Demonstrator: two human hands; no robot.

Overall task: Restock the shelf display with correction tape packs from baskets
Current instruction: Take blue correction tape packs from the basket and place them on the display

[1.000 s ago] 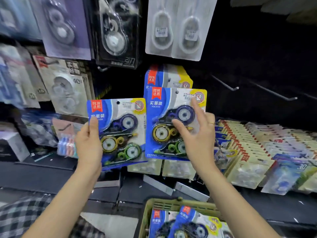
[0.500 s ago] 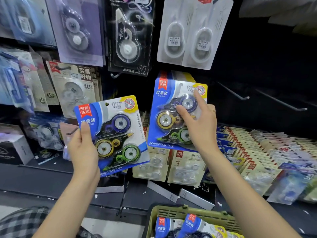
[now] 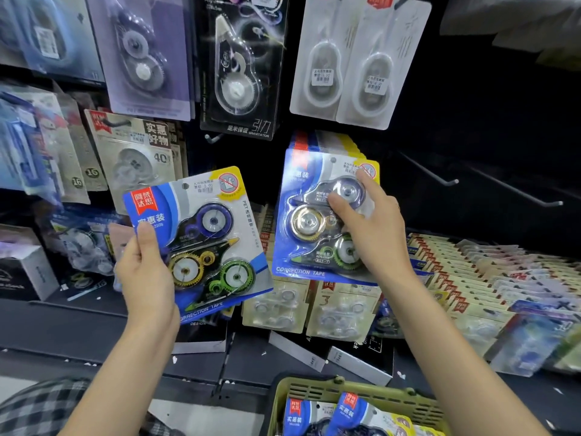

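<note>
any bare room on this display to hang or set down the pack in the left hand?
Free: two bare metal pegs on the dark panel, right of the blue three-roller correction tape pack that the right hand holds. Crowded: the stacked row of packs below them, and the hanging blister cards behind the left hand and its blue pack.

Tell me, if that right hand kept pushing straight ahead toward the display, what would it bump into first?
Probably the stack of identical blue correction tape packs hanging behind the blue blister pack that the right hand grips; depth is hard to judge, but they look nearly touching.
</note>
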